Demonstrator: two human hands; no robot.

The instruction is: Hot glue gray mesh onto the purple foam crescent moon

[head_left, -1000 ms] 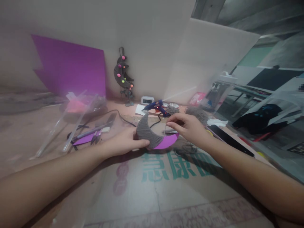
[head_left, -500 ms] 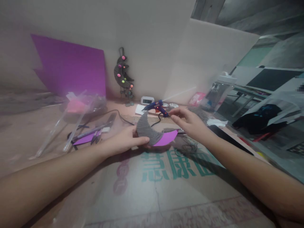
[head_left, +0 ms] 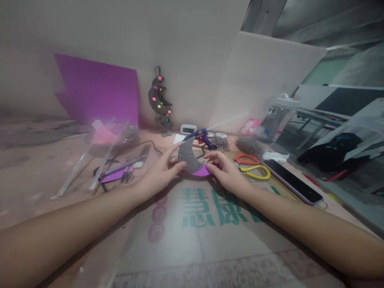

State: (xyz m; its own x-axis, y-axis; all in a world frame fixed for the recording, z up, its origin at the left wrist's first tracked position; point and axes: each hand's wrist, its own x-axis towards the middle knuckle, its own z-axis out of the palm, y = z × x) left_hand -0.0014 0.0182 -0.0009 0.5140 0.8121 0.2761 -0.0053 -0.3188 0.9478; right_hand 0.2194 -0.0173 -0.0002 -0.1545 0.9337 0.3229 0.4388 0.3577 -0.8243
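Between my two hands is a crescent moon cutout point(head_left: 188, 157), mostly wound in grey yarn, with bare purple card showing at its right end. My left hand point(head_left: 168, 166) grips the wrapped side, thumb in front and fingers behind. At the purple tip, the thumb and fingertips of my right hand point(head_left: 223, 170) are closed on the card. Any yarn strand between those fingers is too fine to make out. Just behind the crescent lies a blue glue gun point(head_left: 204, 138) with a small red light lit.
Scissors with orange and yellow handles point(head_left: 255, 172) and a phone point(head_left: 292, 182) lie at the right. Behind them sit a grey yarn ball point(head_left: 249, 146) and a clear jug point(head_left: 277, 118). A decorated moon hanging point(head_left: 154, 96), purple card point(head_left: 99, 90) and small clock point(head_left: 188, 129) stand along the wall.
My right hand has come back from near the glue gun to the crescent's purple tip and closed on it. The fingers of my left hand have spread further up the wrapped side.
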